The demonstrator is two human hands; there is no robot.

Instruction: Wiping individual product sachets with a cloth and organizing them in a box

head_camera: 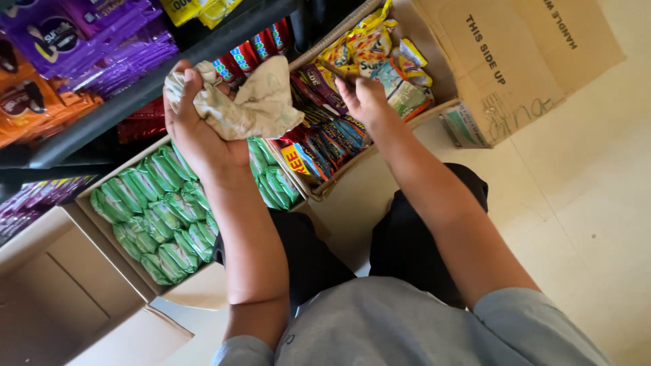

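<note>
Crumpled beige cloth (247, 102) sat bunched in the left hand (196, 129), whose fingers curled closed around it, above a cardboard box (102, 224) of green wrapped packets (163, 210). Right of the cloth, the right hand (365, 98) lay loosely open, fingers reaching into a second carton (434, 112) holding yellow and multicoloured sachets (366, 57); its fingertips were hard to make out among them. Above the cloth, a dark shelf (135, 95) carried purple packs (102, 41), cut off by the frame edge.
</note>
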